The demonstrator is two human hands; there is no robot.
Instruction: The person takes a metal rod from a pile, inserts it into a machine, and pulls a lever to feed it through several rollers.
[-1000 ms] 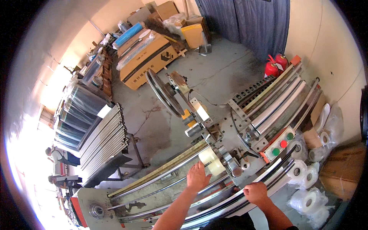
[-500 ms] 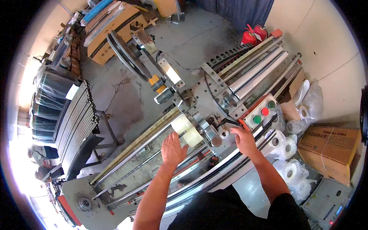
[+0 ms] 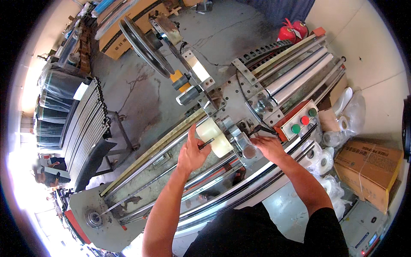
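Note:
My left hand (image 3: 191, 155) is at a thin metal rod (image 3: 163, 172) that runs along the machine. The rod passes between its thumb and raised index finger, and its other fingers are hidden. Close to that hand sits a pair of cream-coloured rollers (image 3: 221, 146); the rod's end reaches them. My right hand (image 3: 269, 148) has its fingers bent against the side of a shiny metal roller block (image 3: 245, 143), just below a black lever (image 3: 259, 129). What its fingertips grip is covered.
Beside my right hand is a control box (image 3: 296, 128) with green and red buttons. A large wheel (image 3: 145, 48) stands out on the far side. Wrapped rolls (image 3: 326, 162) and a carton (image 3: 367, 165) lie at right. A rack of bars (image 3: 87, 135) stands left.
My right hand has moved left onto the roller block, covering the small white round piece. My left hand has shifted up and right along the rod, its index finger now raised. The view has shifted slightly.

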